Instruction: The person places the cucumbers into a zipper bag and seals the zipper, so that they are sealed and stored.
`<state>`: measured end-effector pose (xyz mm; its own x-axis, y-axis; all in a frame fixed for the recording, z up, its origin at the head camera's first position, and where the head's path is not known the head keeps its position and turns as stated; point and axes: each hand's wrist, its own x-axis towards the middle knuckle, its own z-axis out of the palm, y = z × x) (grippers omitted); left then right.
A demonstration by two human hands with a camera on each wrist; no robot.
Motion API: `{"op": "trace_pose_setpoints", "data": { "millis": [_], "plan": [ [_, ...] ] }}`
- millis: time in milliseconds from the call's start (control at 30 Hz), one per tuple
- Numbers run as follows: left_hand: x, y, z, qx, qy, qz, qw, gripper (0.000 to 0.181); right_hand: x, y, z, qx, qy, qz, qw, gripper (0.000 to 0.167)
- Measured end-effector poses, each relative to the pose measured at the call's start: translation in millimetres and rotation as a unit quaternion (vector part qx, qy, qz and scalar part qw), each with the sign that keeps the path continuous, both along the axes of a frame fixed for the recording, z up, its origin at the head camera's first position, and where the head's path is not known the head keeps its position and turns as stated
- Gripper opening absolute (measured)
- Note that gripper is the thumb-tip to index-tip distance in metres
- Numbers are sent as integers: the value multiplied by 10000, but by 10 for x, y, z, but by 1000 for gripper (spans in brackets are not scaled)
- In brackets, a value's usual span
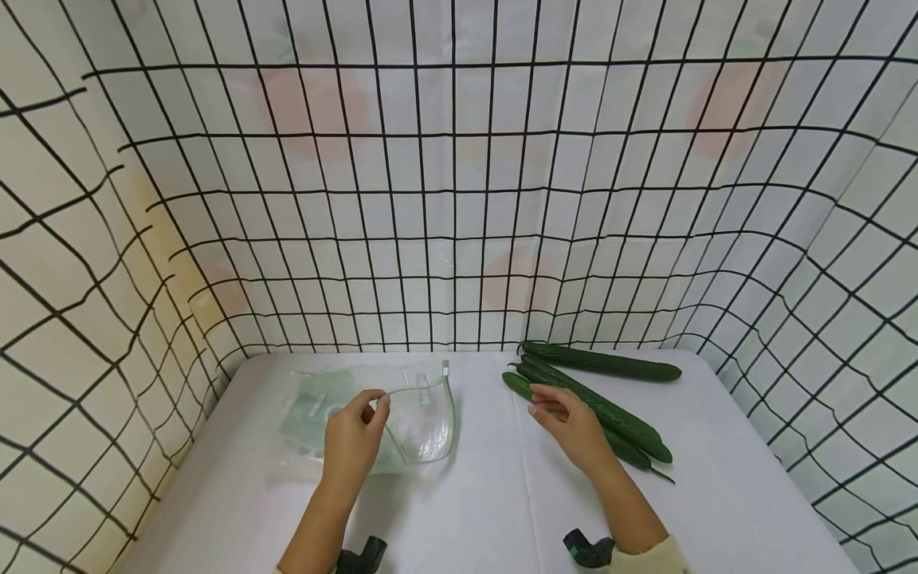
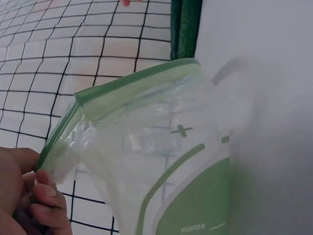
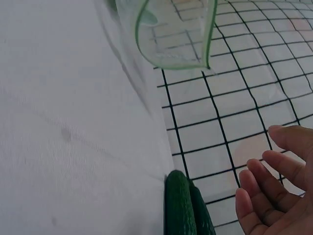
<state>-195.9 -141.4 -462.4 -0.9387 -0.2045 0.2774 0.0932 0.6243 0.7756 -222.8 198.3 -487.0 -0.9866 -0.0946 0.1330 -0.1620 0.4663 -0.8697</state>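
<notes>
A clear zip-top bag (image 1: 430, 422) with a green rim lies at the left of the table, its mouth gaping towards the right. My left hand (image 1: 351, 446) pinches the bag's rim between thumb and fingers. The left wrist view shows a green printed patch on the bag (image 2: 200, 196) with the word "name". On the right are three cucumbers (image 1: 602, 363), two lying side by side and one behind them. My right hand (image 1: 577, 434) hovers over the nearer pair with loosely bent fingers and holds nothing; in the right wrist view its fingers (image 3: 266, 188) are spread apart.
A white cloth covers the table (image 1: 488, 494). Black wire grid panels (image 1: 452, 215) stand along its back and both sides, with pale sheeting behind them. Dark devices (image 1: 588, 550) are worn at both wrists.
</notes>
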Motion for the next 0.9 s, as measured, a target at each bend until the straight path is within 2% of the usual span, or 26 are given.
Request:
{"op": "trace_pose_setpoints", "data": {
  "millis": [400, 600, 900],
  "plan": [
    [-7, 9, -17, -36, -129, 108, 9999, 21, -19, 385, -23, 544, 227, -292, 9978, 51],
    [-7, 4, -8, 78, -250, -43, 9996, 25, 7, 537, 13, 569, 165, -487, 9971, 53],
    [-3, -1, 1, 66, -445, -3, 9990, 26, 48, 711, -15, 602, 95, -775, 9951, 52]
  ]
}}
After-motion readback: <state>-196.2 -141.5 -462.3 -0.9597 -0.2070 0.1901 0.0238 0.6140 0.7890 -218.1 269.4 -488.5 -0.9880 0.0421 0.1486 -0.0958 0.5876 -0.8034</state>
